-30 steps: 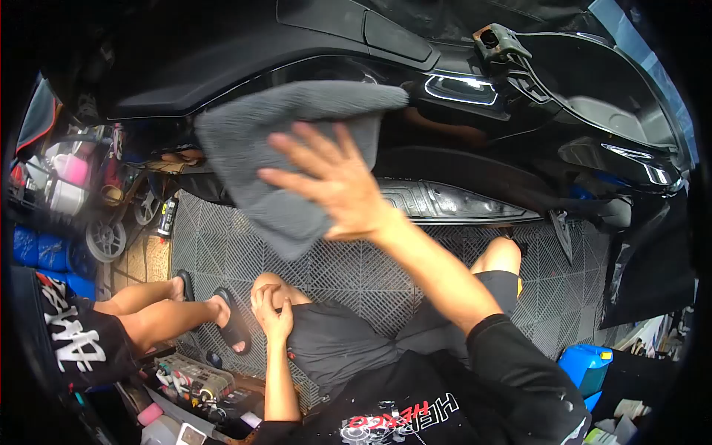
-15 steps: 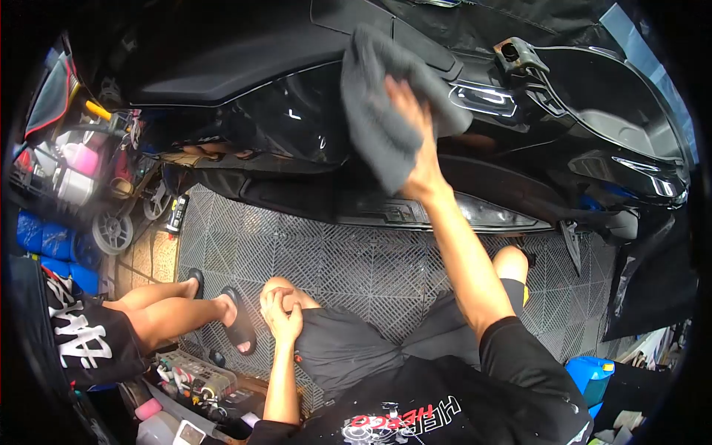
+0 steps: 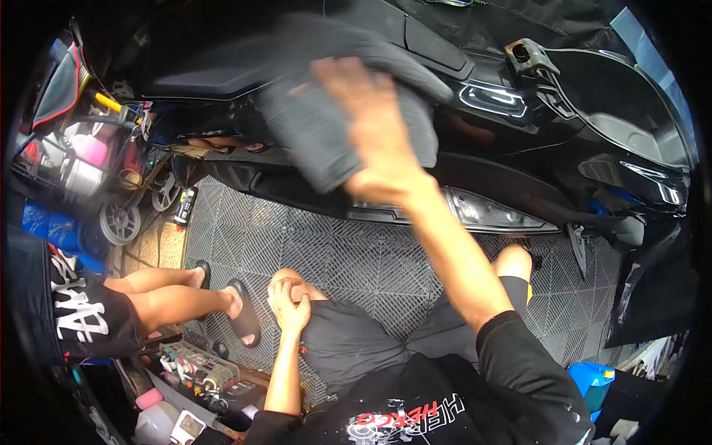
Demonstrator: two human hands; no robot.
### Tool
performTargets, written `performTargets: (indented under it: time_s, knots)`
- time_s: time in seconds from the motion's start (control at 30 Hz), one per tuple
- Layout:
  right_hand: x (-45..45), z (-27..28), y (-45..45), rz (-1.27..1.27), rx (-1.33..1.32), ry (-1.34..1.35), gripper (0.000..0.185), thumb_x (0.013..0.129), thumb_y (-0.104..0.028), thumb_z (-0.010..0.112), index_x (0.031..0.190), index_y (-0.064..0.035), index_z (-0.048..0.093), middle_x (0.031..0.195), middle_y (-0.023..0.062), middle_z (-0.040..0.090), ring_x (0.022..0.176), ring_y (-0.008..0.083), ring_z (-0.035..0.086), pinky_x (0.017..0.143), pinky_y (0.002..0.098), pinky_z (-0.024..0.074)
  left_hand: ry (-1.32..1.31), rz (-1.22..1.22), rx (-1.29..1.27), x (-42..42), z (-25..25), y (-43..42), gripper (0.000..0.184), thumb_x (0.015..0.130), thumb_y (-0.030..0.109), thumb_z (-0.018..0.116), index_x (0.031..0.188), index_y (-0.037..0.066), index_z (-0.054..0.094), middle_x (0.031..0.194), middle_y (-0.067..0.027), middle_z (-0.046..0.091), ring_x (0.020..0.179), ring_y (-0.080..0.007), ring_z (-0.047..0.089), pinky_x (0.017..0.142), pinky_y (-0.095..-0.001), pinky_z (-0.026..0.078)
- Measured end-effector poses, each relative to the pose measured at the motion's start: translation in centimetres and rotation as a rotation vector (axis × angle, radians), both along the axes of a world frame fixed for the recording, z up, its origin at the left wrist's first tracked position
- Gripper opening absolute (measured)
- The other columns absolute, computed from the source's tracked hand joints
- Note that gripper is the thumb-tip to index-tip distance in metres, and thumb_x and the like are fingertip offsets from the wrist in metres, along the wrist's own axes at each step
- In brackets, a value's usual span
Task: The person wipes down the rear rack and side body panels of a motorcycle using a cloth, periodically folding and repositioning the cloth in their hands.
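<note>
Grey cloth (image 3: 308, 133) now lies further left along the glossy black bodywork (image 3: 478, 144) than half a second ago, and spreads wider under your right hand (image 3: 374, 126). Your fingers there, blurred, look extended and slightly parted over its upper face; you can't tell whether they pinch it. Your left hand (image 3: 289, 305) stays on your left knee (image 3: 314, 294), fingers loosely bent, grasping no object.

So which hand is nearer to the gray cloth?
Right. The right hand lies against the gray cloth, while the left hand rests apart from it, on the person's left knee, lower in the view.
</note>
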State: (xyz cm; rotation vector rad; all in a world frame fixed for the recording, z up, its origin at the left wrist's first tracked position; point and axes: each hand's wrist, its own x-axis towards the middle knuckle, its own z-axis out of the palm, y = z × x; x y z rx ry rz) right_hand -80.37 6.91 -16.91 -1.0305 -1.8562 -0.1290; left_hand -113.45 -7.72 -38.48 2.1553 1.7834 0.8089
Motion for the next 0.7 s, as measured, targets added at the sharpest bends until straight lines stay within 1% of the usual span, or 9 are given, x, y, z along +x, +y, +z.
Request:
performTargets:
  time_s: [0.03,0.13,0.17,0.23,0.27,0.37,0.47,0.57,0.7]
  knots:
    - [-1.9,1.7,-0.8,0.081,-0.002,-0.118,0.097,0.065,-0.030,0.068,0.159,-0.0242,0.042,0.172,0.0048,0.026,0.157,0.0331,0.025,0.125,0.0645,0.0125,0.002,-0.009,0.012,0.3,0.1,0.1,0.031,0.068,0.009,0.068,0.099,0.007,0.070,0.105,-0.0132,0.067,0.107,-0.0384,0.057,0.098,-0.0479,0.045]
    - [-1.5,0.7,-1.9,0.310,-0.035,-0.274,0.092,0.071,-0.055,0.076,0.155,-0.0261,0.048,0.170,0.0058,0.029,0.156,0.0346,0.027,0.119,0.0665,0.0259,-0.016,-0.042,0.041,0.4,0.5,-0.1,0.032,0.068,0.010,0.069,0.100,0.007,0.070,0.105,-0.0132,0.066,0.107,-0.0387,0.057,0.099,-0.0481,0.045]
    - [0.4,-1.4,-1.6,0.292,-0.009,-0.257,0.095,0.075,-0.080,0.062,0.152,-0.0259,0.052,0.169,0.0077,0.032,0.155,0.0358,0.029,0.117,0.0671,0.0274,-0.004,-0.027,0.033,-0.1,0.5,-0.3,0.032,0.068,0.011,0.069,0.100,0.007,0.070,0.105,-0.0131,0.066,0.108,-0.0388,0.057,0.099,-0.0483,0.045]
    - [3.2,-2.6,-1.7,0.041,-0.146,-0.244,0.107,0.079,-0.097,0.028,0.153,-0.0245,0.051,0.168,0.0094,0.033,0.155,0.0381,0.028,0.119,0.0686,0.0211,0.005,0.008,0.023,-0.3,0.1,-0.5,0.032,0.068,0.011,0.070,0.100,0.008,0.070,0.105,-0.0130,0.066,0.109,-0.0389,0.057,0.100,-0.0485,0.045]
    - [3.5,-2.5,-0.8,-0.017,-0.115,-0.229,0.108,0.078,-0.098,0.027,0.153,-0.0245,0.051,0.168,0.0093,0.033,0.155,0.0384,0.028,0.119,0.0688,0.0190,0.007,0.025,0.004,-0.4,-0.1,-0.5,0.033,0.068,0.012,0.070,0.101,0.008,0.070,0.106,-0.0126,0.066,0.110,-0.0387,0.057,0.102,-0.0485,0.044]
    - [0.9,1.6,1.2,0.071,0.013,-0.135,0.091,0.072,-0.051,0.076,0.155,-0.0256,0.048,0.170,0.0075,0.028,0.157,0.0344,0.024,0.122,0.0682,0.0152,0.043,0.026,-0.005,-0.1,0.0,-0.1,0.034,0.068,0.011,0.070,0.102,0.009,0.070,0.107,-0.0121,0.066,0.112,-0.0381,0.056,0.103,-0.0483,0.043]
    - [-3.3,3.7,-0.5,0.285,0.012,-0.263,0.097,0.058,-0.026,0.065,0.154,-0.0274,0.049,0.170,0.0029,0.029,0.158,0.0314,0.023,0.124,0.0661,0.0171,0.030,0.009,0.001,0.2,0.2,-0.1,0.034,0.068,0.012,0.070,0.102,0.009,0.070,0.109,-0.0112,0.066,0.114,-0.0375,0.056,0.103,-0.0480,0.043]
    - [0.6,0.5,-2.1,0.416,-0.152,-0.320,0.087,0.067,-0.041,0.074,0.150,-0.0257,0.054,0.169,0.0050,0.033,0.156,0.0314,0.028,0.123,0.0639,0.0196,0.010,0.015,-0.009,-0.8,-0.8,0.1,0.032,0.069,0.014,0.070,0.101,0.011,0.070,0.110,-0.0096,0.065,0.115,-0.0367,0.055,0.102,-0.0489,0.042]
    - [4.0,-1.6,0.3,0.010,-0.065,-0.181,0.083,0.083,-0.066,0.062,0.153,-0.0213,0.052,0.168,0.0072,0.033,0.156,0.0338,0.026,0.122,0.0652,0.0140,0.023,0.045,-0.023,-0.5,-0.5,0.3,0.032,0.069,0.013,0.070,0.101,0.009,0.070,0.109,-0.0117,0.066,0.113,-0.0375,0.056,0.102,-0.0480,0.043]
